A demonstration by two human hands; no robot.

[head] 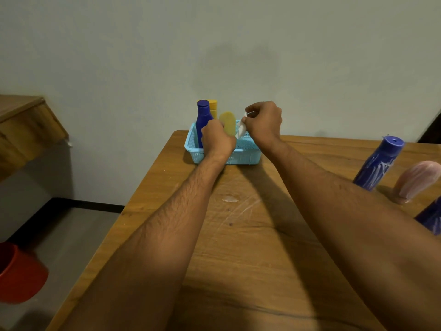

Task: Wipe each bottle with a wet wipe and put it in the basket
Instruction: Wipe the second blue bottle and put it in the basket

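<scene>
One yellow bottle (228, 122) upright in basket (241, 156)

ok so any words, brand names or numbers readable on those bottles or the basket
None can be read.
Blue bottle in the basket: plain side showing, no text.
Yellow bottles in the basket: no print visible.
Light blue basket: only mesh, no label.
Blue bottle on the table at right: white smears, not letters.
Pink bottle: white smears, no print visible.
Wet wipe in the right hand: blank.
</scene>
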